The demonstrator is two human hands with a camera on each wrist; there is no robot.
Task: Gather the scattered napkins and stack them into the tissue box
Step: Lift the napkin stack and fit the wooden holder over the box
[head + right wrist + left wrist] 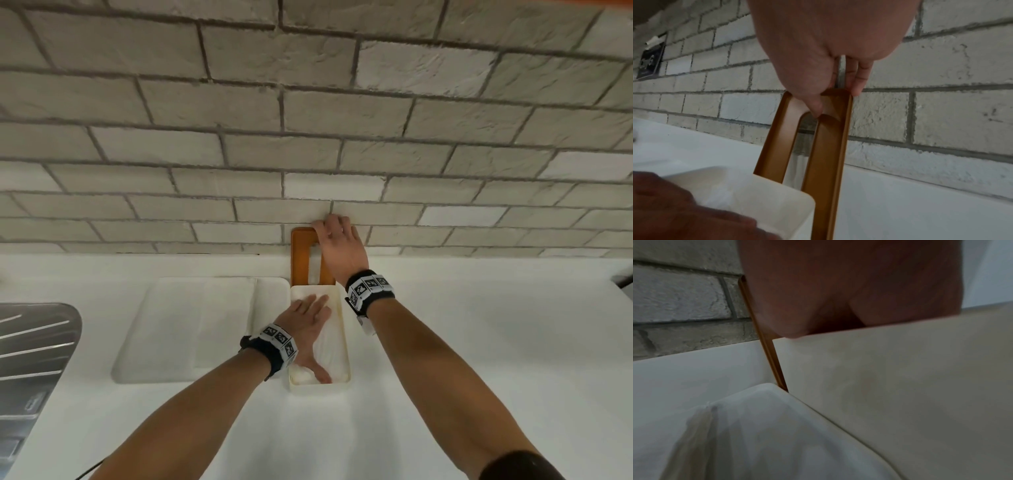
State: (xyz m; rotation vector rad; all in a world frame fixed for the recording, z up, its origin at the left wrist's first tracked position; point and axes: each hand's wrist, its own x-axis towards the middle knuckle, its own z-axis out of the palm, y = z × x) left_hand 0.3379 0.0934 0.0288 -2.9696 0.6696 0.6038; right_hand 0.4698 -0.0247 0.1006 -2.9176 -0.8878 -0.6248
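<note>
Head view: the long cream plastic tissue box (pixel 343 329) lies on the white counter (pixel 479 325), long axis pointing at the brick wall (pixel 308 120). The left hand (pixel 305 329) presses flat on white napkins (pixel 330 346) inside.

Left wrist view: only the palm shows.

Right wrist view: the right hand (pixel 824 61) pinches the upright brown slotted lid (pixel 818 142).

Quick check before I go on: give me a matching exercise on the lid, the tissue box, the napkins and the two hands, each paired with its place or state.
1. brown lid
2. tissue box
3. napkins
4. left hand
5. right hand

a. pressing flat on the napkins
b. white, lying inside the box
c. tilted up near the brick wall
d. cream, open, on the counter
e. gripping the lid's top edge

Pairs: 1-c, 2-d, 3-b, 4-a, 5-e
</note>
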